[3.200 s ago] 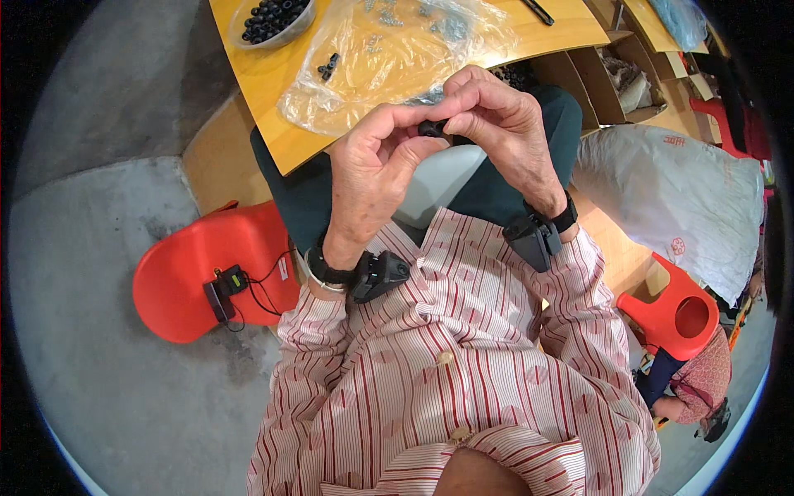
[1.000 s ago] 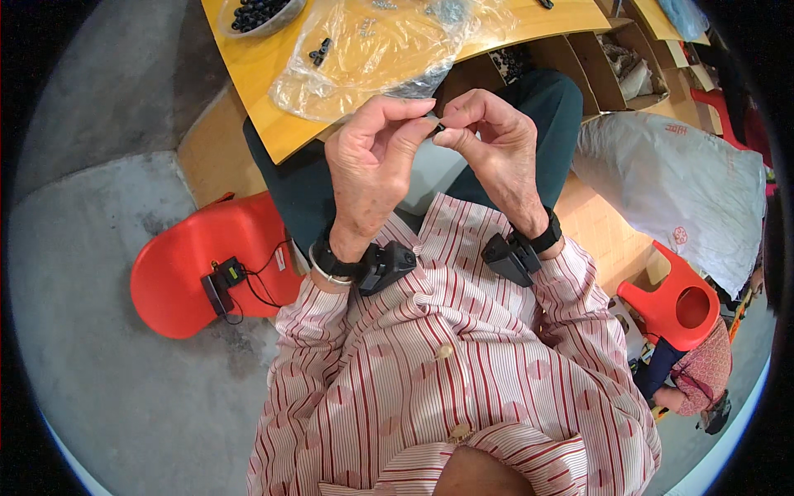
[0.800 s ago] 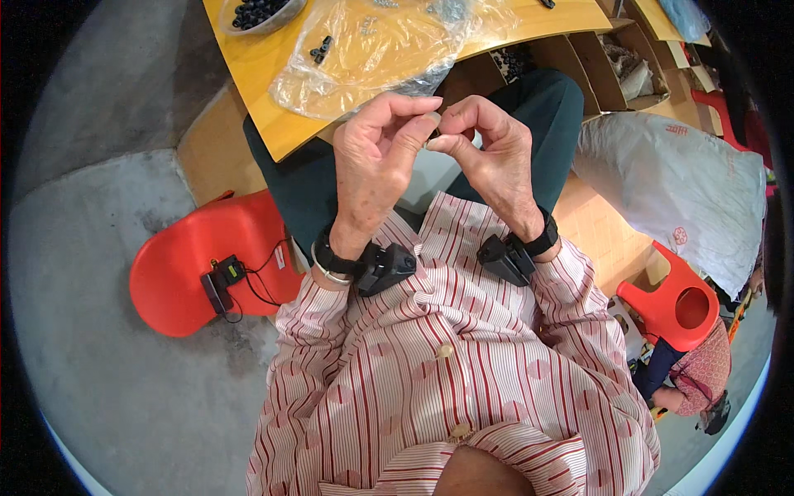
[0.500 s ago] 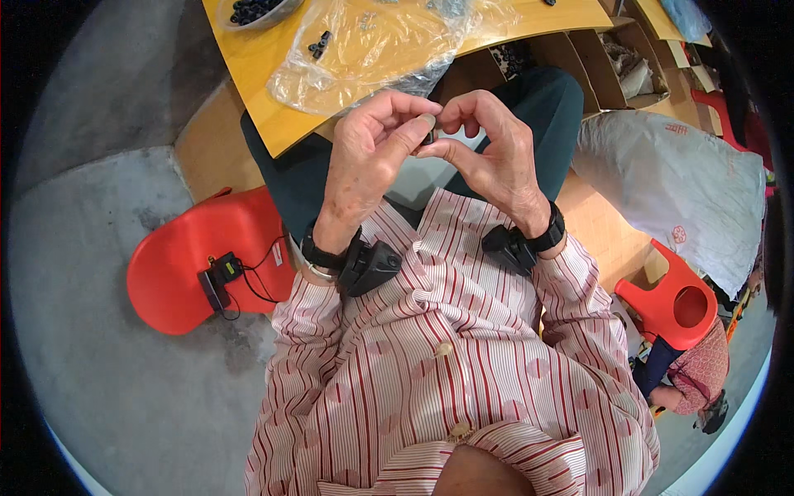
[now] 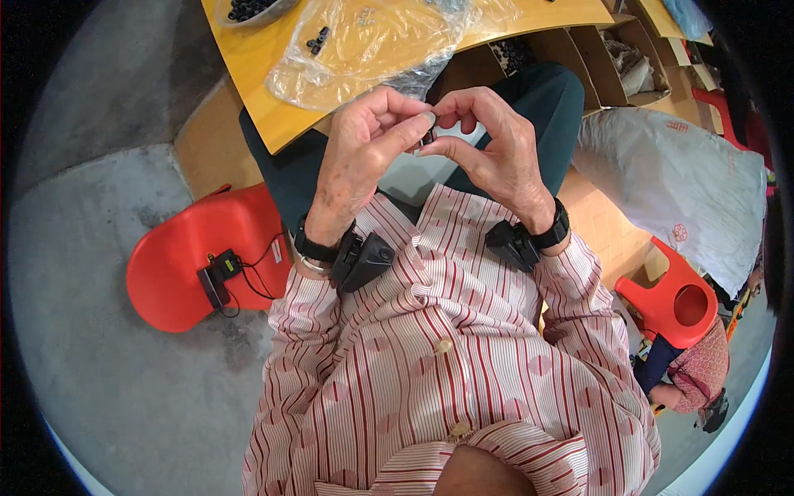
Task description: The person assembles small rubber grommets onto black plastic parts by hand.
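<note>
A small black part (image 5: 428, 137) is pinched between the fingertips of both hands, over my lap and just off the table's near edge. My left hand (image 5: 364, 149) is closed on it with thumb and index finger. My right hand (image 5: 496, 149) pinches it from the other side, its thumb below. Fingers hide most of the part, so its exact kind cannot be told. Beyond the hands, a clear plastic bag (image 5: 372, 58) lies spread on the yellow table (image 5: 265, 103), with a few small black pieces (image 5: 318, 40) on it.
A clear bowl of black pieces (image 5: 248, 11) stands at the table's far left. Open cardboard boxes (image 5: 633, 62) are under the table's right side. A red chair (image 5: 178, 273) is at left; a white sack (image 5: 674, 190), a red stool (image 5: 682, 302) and another person (image 5: 699, 372) are at right.
Both hands stay together on the small black part, with only slight finger shifts. My left wrist has moved a little to the left and turned slightly.
</note>
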`<action>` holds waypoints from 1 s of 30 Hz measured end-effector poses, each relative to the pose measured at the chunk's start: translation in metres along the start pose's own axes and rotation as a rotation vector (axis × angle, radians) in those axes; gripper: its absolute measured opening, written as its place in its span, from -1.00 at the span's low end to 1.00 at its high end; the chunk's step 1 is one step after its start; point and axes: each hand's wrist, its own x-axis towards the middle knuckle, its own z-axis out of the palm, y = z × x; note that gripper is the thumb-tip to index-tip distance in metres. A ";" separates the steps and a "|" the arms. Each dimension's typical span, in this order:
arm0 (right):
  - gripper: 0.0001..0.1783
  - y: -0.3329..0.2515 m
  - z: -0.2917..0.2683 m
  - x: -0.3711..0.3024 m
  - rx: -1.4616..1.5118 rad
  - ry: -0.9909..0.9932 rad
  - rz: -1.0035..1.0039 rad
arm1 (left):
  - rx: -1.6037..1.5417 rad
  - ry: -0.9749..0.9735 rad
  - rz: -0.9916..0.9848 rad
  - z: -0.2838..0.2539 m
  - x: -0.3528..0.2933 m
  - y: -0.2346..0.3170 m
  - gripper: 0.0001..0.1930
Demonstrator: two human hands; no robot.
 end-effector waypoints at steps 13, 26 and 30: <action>-0.61 0.003 -0.008 0.004 -0.032 -0.201 -0.143 | 0.022 -0.126 -0.055 -0.006 0.000 0.002 -0.56; -0.72 0.006 -0.009 0.003 -0.018 -0.317 -0.235 | 0.065 -0.172 -0.110 -0.012 -0.005 -0.006 -0.57; -0.73 0.007 -0.006 0.002 -0.009 -0.287 -0.244 | -0.017 -0.176 -0.133 -0.012 -0.005 -0.005 -0.58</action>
